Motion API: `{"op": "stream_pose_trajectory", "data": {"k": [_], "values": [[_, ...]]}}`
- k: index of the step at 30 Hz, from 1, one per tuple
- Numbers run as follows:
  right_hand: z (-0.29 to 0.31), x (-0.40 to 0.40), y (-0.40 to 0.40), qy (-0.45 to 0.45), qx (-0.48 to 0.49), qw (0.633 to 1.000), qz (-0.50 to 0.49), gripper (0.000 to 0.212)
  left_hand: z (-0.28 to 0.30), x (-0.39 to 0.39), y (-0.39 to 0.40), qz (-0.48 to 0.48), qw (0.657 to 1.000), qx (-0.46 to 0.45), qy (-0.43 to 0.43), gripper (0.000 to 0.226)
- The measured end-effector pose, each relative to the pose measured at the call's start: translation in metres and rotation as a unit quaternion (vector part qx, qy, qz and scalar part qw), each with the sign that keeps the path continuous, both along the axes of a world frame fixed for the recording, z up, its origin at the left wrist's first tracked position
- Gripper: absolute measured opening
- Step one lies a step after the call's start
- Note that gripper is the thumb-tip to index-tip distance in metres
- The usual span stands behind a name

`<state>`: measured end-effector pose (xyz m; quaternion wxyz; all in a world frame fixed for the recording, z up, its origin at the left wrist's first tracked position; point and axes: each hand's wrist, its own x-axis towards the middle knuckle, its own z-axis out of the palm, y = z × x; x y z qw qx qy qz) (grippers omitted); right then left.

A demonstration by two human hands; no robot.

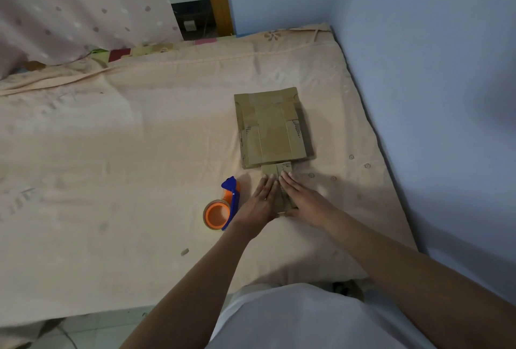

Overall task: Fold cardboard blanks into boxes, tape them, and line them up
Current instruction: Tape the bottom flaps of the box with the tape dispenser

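Observation:
A small brown cardboard box (280, 171) lies on the peach bed sheet (125, 153), close to the near edge. My left hand (258, 203) and my right hand (304, 199) press flat on its top, fingers straight, side by side. Just beyond it lies a stack of flat cardboard blanks (272, 126) with tape strips on the upper one. An orange and blue tape dispenser (222, 207) sits on the sheet just left of my left hand.
The bed meets a blue wall (432, 69) on the right and at the far end. A dotted pink curtain (78, 5) hangs at the far left. A small scrap (184, 251) lies on the sheet near the front edge.

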<state>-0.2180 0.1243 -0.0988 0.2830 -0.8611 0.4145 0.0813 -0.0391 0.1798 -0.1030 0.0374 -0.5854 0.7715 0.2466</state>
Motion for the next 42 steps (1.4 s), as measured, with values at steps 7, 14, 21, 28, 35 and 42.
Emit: {"op": "stream_pose_trajectory", "data": {"k": [7,14,21,28,35,42], "values": [[-0.001,-0.007,-0.007,-0.017,0.027,0.999,0.022,0.089,-0.002,0.012,-0.005,-0.022,0.999,0.032,0.028,0.089],[-0.001,-0.012,-0.012,-0.013,0.036,0.998,0.041,0.093,-0.003,0.018,-0.007,-0.035,0.999,0.028,0.020,0.092],[0.002,-0.012,-0.011,-0.001,0.014,0.999,0.038,0.090,0.001,0.008,-0.003,-0.011,1.000,0.012,-0.007,0.089],[-0.001,-0.008,-0.015,0.002,0.045,0.999,0.016,0.096,-0.004,0.015,-0.005,-0.023,1.000,0.014,0.002,0.090],[-0.014,-0.009,-0.005,-0.070,0.070,0.994,-0.047,0.093,-0.004,0.012,-0.004,0.009,0.998,0.035,0.042,0.091],[-0.026,-0.004,0.019,-0.151,0.162,0.903,-0.368,0.076,-0.001,-0.011,0.006,0.272,0.941,0.051,0.195,0.058]]}}
